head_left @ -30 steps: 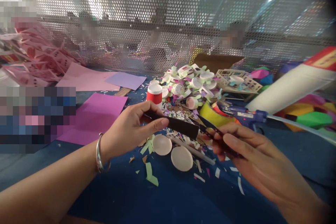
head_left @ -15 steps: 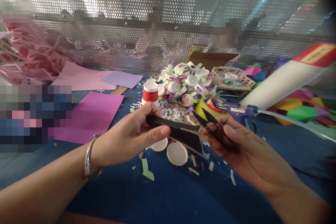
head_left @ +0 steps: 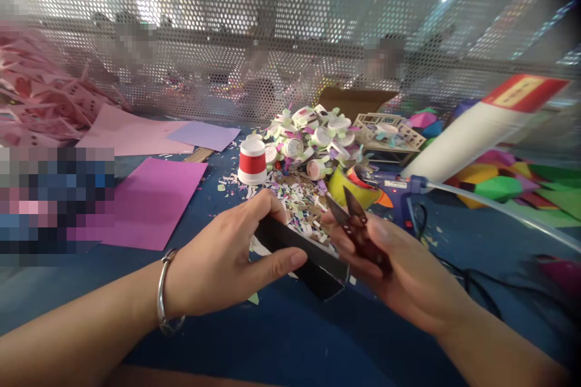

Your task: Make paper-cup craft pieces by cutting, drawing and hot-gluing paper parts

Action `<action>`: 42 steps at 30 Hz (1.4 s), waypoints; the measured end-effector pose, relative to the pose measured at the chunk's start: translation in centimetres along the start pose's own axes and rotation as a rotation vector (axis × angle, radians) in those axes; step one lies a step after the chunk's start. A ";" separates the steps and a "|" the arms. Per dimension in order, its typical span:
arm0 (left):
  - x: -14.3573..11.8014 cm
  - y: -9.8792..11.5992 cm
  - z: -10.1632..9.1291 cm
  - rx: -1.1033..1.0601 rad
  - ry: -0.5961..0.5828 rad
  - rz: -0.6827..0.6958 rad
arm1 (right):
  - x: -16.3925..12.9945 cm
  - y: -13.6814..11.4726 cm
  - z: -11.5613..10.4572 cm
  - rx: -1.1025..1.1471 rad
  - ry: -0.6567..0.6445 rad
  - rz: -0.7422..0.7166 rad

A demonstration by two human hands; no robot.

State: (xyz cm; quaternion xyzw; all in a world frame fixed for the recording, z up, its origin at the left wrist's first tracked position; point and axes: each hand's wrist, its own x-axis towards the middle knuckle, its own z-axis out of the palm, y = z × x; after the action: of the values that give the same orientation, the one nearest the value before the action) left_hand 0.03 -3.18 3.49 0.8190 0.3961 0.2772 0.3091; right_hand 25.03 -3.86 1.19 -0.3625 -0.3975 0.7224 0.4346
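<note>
Over blue table (head_left: 290,344), black strip (head_left: 313,260) lowered, left hand (head_left: 227,260), snips (head_left: 356,230) raised

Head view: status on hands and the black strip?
Left hand grips black strip by one end. Right hand holds snips, blades open, clear of strip. Paper scraps behind; nothing blocking.

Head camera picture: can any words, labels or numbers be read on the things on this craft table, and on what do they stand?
No text can be read.
Big white glue bottle: yellow label on its red cap, print too blurred.
Blue glue gun: white sticker, too small.
Red and white paper cup: plain red band, no lettering visible.
Black strip in the left hand and snips in the right hand: no marks visible.
</note>
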 end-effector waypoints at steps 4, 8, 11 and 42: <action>0.2 -0.1 0.5 0.041 0.021 0.031 | -0.2 0.6 0.6 -0.086 -0.064 0.110; 0.1 -0.3 0.8 -0.019 0.083 0.001 | -0.2 0.9 1.2 -0.136 -0.080 0.105; 0.2 -0.3 0.9 -0.373 0.145 -0.123 | -0.1 1.0 1.5 -0.129 -0.014 0.063; 1.7 -1.7 2.3 -0.908 0.521 -0.407 | 0.1 2.5 1.3 -0.415 0.228 -0.166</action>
State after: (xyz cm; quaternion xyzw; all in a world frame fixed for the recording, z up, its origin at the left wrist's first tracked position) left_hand 1.72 -1.63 1.08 0.4153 0.4502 0.5477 0.5700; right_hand 23.04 -4.89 -0.44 -0.4894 -0.5141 0.5415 0.4506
